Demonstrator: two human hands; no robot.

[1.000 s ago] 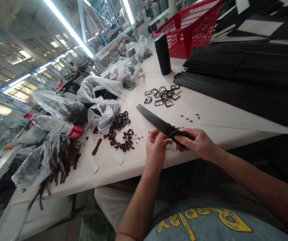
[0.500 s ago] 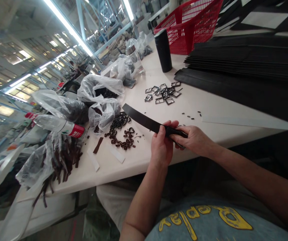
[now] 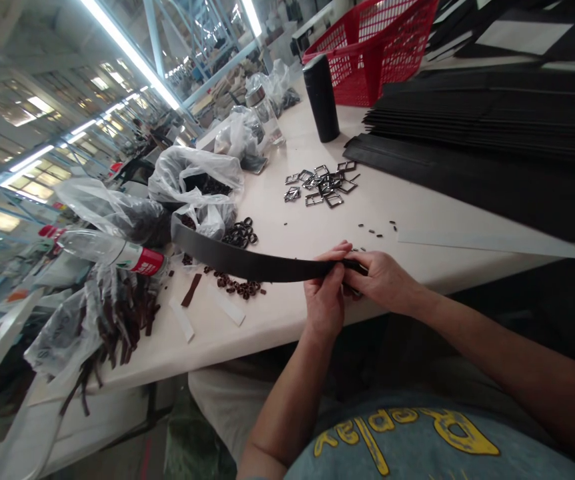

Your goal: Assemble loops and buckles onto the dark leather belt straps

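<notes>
Left hand [image 3: 325, 299] pinching a long black strap [image 3: 247, 264] here, right hand [image 3: 390, 281] gripping right beside it, buckles [image 3: 323, 185] heaped on the bench [image 3: 277, 308].

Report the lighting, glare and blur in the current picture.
In the head view, the long tube light glares white; same view, the workshop background looks soft and smeared; head view again, the black strap looks greyer toward its far end.

Blue-grey shirt [image 3: 427, 457], dark-edged yellow lettering [image 3: 467, 433], bare forearms [image 3: 287, 410]
</notes>
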